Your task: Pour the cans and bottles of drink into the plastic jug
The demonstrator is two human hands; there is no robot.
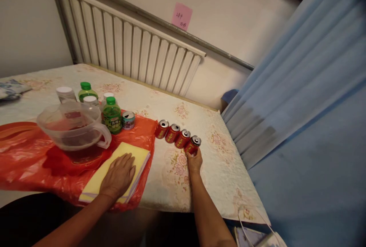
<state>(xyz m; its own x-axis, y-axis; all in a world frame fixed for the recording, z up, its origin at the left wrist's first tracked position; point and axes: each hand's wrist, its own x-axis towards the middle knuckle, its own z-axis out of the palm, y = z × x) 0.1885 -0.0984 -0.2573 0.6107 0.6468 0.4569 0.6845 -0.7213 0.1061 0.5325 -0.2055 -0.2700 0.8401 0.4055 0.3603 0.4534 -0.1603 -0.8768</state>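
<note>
My right hand [195, 162] is closed round the lower part of a red drink can [192, 146], the rightmost in a row. Three more red cans, the nearest of them this one [182, 139], stand upright to its left, close side by side. Their tops face up, and dark openings show in some lids. On the left, my left hand [120, 174] lies flat with fingers stretched out on a folded yellow cloth [122, 151]. The cloth rests on a red plastic sheet [147, 132].
A clear plastic jug [71, 136] with dark liquid stands on the sheet. Behind it are green-capped bottles [112, 117], white-lidded jars [66, 94] and a small open can [128, 120]. A radiator [128, 41] runs along the wall; a blue curtain [274, 68] hangs right.
</note>
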